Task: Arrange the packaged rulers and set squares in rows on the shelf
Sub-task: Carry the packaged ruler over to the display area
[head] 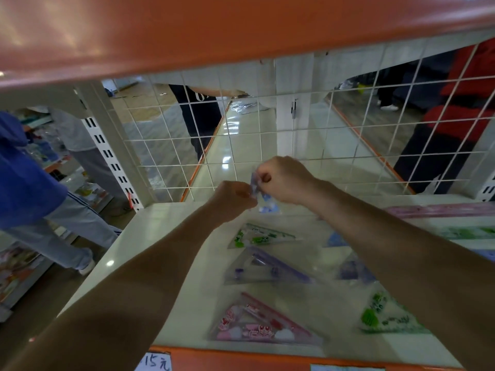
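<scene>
Left hand: fingers curled, pinching the blue packet.
Right hand: pinching the same packet (held above the shelf, far middle).
Lying flat, far to near: green pack, purple pack, pink pack.

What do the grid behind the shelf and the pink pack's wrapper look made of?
The grid is probably white-coated metal wire, going by its thin, straight crossing bars. The pink pack seems wrapped in clear, glossy plastic film; its printed contents show through.

Head view looks forward-down, close over shelf.
</scene>
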Demonstrator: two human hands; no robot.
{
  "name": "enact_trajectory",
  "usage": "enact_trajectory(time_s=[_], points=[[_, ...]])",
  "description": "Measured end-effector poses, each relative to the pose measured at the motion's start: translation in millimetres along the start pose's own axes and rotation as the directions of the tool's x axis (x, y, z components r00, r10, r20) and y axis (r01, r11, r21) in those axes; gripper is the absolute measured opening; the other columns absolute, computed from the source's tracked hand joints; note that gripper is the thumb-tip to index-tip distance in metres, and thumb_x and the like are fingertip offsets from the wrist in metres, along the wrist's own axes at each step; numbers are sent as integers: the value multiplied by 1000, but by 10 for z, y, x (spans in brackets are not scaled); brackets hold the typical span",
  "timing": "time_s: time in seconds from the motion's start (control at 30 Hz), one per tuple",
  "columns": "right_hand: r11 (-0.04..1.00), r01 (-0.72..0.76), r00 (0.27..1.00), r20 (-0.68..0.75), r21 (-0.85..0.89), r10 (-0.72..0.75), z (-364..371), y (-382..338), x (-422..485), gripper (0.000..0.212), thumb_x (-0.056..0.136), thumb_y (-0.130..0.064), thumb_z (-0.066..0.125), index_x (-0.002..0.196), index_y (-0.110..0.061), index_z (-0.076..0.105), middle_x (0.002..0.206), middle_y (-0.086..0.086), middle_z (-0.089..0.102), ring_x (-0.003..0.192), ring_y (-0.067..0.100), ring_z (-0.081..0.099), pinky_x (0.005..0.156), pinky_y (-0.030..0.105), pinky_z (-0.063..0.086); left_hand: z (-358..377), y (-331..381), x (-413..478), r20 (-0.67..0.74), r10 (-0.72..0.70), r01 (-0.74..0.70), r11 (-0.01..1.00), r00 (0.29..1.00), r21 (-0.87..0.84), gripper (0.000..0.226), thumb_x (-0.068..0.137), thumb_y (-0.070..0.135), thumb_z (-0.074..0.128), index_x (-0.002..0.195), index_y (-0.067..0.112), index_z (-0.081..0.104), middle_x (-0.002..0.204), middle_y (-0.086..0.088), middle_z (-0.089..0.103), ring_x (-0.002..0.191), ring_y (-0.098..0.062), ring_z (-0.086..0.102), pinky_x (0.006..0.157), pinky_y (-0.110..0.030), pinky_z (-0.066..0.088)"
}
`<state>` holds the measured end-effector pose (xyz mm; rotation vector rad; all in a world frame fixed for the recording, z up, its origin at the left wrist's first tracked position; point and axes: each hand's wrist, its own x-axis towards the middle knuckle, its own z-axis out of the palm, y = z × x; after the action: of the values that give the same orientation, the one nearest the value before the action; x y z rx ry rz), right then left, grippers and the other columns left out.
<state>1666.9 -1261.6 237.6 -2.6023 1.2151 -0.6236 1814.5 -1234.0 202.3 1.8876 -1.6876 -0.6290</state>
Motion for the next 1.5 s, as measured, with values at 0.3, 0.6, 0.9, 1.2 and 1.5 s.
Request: enact_trajectory(time_s=[0.3, 0.6, 0.9, 1.2, 1.5], points=[[993, -6, 998, 60, -119, 14, 110, 39, -24, 26, 91, -24, 55, 67, -16, 59, 60, -1, 45, 64, 21, 48, 56, 26, 27, 121, 7, 48, 46, -5, -4, 982, 999, 190, 32, 94, 31, 51, 97, 8, 72, 96, -9, 68, 89, -21, 62, 70, -27, 43], [286, -255, 793, 30, 924, 609, -64, 134, -122, 9, 84, -8, 68, 76, -11, 68, 72, 9, 65, 63, 14, 58, 61, 21, 51, -189, 92, -74, 135, -239, 265, 682, 962, -682, 4, 84, 12, 68, 82, 14, 66, 77, -2, 66, 69, -13, 58, 63, -26, 46], [646, -374, 843, -47, 665, 535, 98, 366, -208, 43, 83, -23, 71, 122, -10, 57, 112, 3, 59, 99, 16, 56, 80, 30, 51, -344, -8, -53, 133, -301, 325, 789, 944, -522, 6, 82, 8, 70, 85, 11, 66, 76, -7, 65, 67, -13, 60, 68, -25, 46], [986, -10, 1000, 28, -168, 15, 148, 228, -169, 20, 90, -23, 49, 103, -19, 64, 89, 3, 62, 79, 22, 53, 63, 28, 34, -360, -109, -13, 196, -342, 393, 825, 919, -406, 7, 83, 5, 70, 89, 5, 66, 77, -11, 65, 66, -15, 59, 65, -25, 47], [970, -91, 961, 234, -224, 144, 381, 252, -39, 25, 89, -28, 56, 105, -12, 67, 86, 5, 59, 76, 22, 53, 62, 26, 36, -143, -148, 64, 137, -209, 179, 963, 968, 199, 35, 79, 10, 73, 110, -3, 64, 97, -15, 64, 81, -24, 59, 66, -29, 50]])
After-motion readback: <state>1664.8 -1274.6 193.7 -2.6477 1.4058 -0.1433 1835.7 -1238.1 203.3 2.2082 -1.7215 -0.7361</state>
